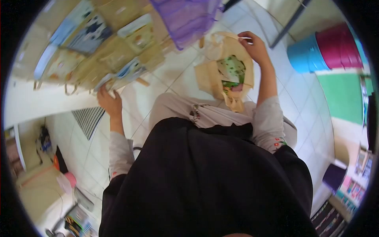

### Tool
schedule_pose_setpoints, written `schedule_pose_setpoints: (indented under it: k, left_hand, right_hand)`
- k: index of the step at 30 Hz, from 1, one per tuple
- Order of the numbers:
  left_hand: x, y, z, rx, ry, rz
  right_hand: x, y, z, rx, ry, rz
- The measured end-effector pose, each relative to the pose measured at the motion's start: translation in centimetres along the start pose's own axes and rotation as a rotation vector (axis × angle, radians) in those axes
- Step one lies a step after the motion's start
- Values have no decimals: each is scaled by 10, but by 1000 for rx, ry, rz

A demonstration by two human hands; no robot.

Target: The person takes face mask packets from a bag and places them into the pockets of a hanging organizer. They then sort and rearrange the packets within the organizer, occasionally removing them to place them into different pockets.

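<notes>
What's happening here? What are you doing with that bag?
Someone is sitting with their right hand at the top edge of an open paper bag, which has something green-patterned inside. Their left hand is at the edge of the printed packages; I can't tell whether it's gripping one.

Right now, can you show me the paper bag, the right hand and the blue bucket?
Paper bag (206,80): head view, on its side wall.
Right hand (255,46): head view, middle of the hand.
Blue bucket (307,54): head view, its outer side.
</notes>
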State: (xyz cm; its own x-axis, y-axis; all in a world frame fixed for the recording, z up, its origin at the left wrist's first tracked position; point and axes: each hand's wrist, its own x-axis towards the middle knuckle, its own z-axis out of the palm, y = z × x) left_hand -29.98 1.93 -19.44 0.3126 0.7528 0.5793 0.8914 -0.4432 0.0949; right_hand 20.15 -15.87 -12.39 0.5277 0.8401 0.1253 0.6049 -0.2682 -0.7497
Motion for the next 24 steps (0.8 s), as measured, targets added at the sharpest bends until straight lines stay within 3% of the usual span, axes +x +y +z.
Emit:
schedule_pose_setpoints:
  k: [3,5,7,12,15,20,24]
  left_hand:
    - [2,15,-8,117,135,43]
    - [0,14,-3,149,90,29]
    - [-2,7,4,169,49,9]
    - [-6,7,9,205,-89,-15]
    - [-2,3,10,45,-29,12]
    - [-1,20,11,62,8,-105]
    - [10,37,17,-197,88,50]
  right_hand:
    - [-2,56,15,-52,-32,127]
    - [-4,103,40,16,-132,270]
    - [-17,146,72,-125,-245,290]
    - [-64,204,125,-339,-240,376]
    - [-85,215,131,-251,-191,268]
    - [-90,203,124,-293,-204,323]
    - [-87,217,126,-293,-200,245]
